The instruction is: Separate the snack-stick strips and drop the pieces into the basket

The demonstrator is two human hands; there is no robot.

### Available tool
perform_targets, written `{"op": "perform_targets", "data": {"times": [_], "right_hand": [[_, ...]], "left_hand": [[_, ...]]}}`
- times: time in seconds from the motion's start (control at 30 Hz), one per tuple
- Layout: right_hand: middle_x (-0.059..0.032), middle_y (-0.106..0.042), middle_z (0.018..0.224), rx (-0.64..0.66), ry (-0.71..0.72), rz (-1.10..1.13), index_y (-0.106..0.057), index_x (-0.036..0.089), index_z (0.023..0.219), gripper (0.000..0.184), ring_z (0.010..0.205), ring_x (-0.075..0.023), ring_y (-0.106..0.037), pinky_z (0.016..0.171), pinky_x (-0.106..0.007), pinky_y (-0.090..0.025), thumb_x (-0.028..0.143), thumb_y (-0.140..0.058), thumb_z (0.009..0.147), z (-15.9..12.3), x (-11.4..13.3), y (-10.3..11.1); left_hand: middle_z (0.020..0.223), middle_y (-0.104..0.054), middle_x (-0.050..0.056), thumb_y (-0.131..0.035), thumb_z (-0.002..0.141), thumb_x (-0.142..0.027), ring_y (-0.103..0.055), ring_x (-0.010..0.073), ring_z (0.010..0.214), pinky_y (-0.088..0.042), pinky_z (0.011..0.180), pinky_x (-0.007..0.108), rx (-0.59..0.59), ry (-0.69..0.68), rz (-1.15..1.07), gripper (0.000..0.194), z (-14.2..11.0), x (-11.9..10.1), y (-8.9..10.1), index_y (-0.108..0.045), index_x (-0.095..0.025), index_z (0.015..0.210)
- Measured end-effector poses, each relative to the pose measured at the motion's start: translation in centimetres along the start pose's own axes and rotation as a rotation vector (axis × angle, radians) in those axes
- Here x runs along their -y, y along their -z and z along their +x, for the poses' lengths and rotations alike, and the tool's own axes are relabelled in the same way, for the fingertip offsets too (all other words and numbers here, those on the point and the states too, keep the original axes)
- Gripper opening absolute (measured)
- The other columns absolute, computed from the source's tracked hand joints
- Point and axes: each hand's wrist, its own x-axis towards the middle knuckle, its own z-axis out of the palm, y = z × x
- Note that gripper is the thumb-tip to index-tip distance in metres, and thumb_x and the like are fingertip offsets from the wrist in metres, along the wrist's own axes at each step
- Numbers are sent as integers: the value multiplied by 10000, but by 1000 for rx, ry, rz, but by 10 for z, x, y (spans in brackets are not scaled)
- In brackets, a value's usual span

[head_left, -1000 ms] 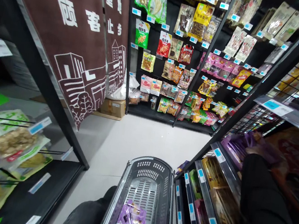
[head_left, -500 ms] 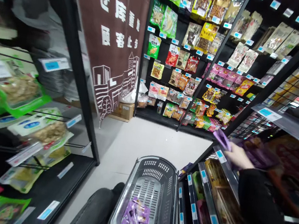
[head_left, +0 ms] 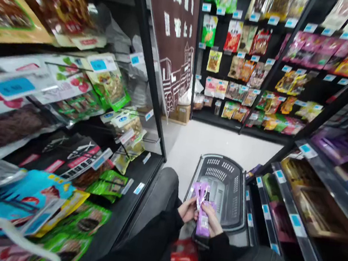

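Both my hands are together over the near end of a dark grey shopping basket [head_left: 239,191] on the floor before my knees. My left hand [head_left: 187,210] is closed around the lower part of a purple snack packet [head_left: 197,190]. Closed on a second, longer purple packet [head_left: 203,221], my right hand [head_left: 212,219] has its thumb on top. The two packets overlap, and the hands hide part of them. More purple shows in the basket behind my right fingers, mostly covered. A red object [head_left: 184,259] lies below my hands near my lap, too blurred to name.
Shelves with hanging snack bags [head_left: 112,81] rise close on my left. On the right, a low rack [head_left: 297,219] with tagged ledges runs alongside the basket. A back wall display [head_left: 246,67] and a brown curtain with white lettering [head_left: 175,31] stand beyond the pale floor [head_left: 188,145].
My right hand has come from the right shelf with a purple packet to above the basket. My left hand has left the basket's near rim and holds a packet too. The view has shifted left.
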Motion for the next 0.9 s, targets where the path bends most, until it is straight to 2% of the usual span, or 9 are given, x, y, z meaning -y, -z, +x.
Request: {"op": "perform_targets", "data": {"times": [0.07,0.17,0.23,0.33,0.43,0.53,0.67,0.8,0.9], "right_hand": [[20,-611,587,-43,-43,40,-542,167,837,365,487,-129,-580,480,-244,-478,338,-733,577,7,-22,10],[-6,-628,619,-66,-87,65,-568,145,801,287,525,-132,-592,504,-242,-479,329,-695,621,17,-37,26],[-7,-627,632,-75,-59,49,-576,153,800,254,568,-144,-601,539,-258,-483,344,-662,655,22,-39,33],[-22,-642,750,-107,86,-97,-573,171,869,272,718,-173,-614,657,-302,-488,366,-622,685,24,-36,36],[-46,-624,927,-233,283,-347,-543,175,942,327,891,-183,-579,809,-328,-444,364,-612,684,24,-31,38],[-58,-597,964,-345,401,-554,-512,170,951,338,924,-182,-549,864,-345,-402,379,-589,696,25,-28,42],[-72,-588,991,-340,456,-652,-513,168,963,294,945,-185,-534,874,-347,-389,388,-493,767,27,-25,43],[-88,-583,1017,-269,473,-606,-526,158,973,309,976,-195,-525,886,-341,-383,386,-461,775,26,-26,36],[-82,-595,932,-231,440,-608,-545,153,918,306,913,-198,-540,851,-347,-401,400,-419,791,22,-31,31]], "left_hand": [[377,-403,-61,-596,709,-432,-255,26,271,-194,315,165,-128,90,15,345,7,14,2,-571,-96,786],[379,-444,-41,-615,719,-353,-357,49,292,-252,332,173,-231,77,37,259,16,24,3,-560,-101,699],[419,-495,-19,-580,754,-339,-428,67,334,-329,378,186,-228,34,10,242,20,24,1,-574,-99,716],[453,-535,4,-559,776,-312,-471,85,361,-379,420,207,-230,5,16,234,22,21,-2,-599,-82,762],[553,-606,44,-580,763,-247,-551,114,452,-438,499,228,-225,-58,-1,195,23,19,-5,-610,-67,831],[704,-660,91,-590,749,-200,-631,163,639,-490,657,271,-188,-61,-74,205,25,20,-6,-608,-59,897],[818,-675,112,-589,737,-162,-645,196,797,-479,815,325,-151,-78,-167,240,26,20,-9,-596,-63,956],[837,-681,106,-612,708,-142,-646,203,829,-480,836,324,-198,-104,-115,263,24,17,-11,-600,-74,962],[820,-682,107,-629,690,-142,-647,207,829,-491,819,319,-183,-80,-70,287,22,15,-11,-603,-67,966]]}}
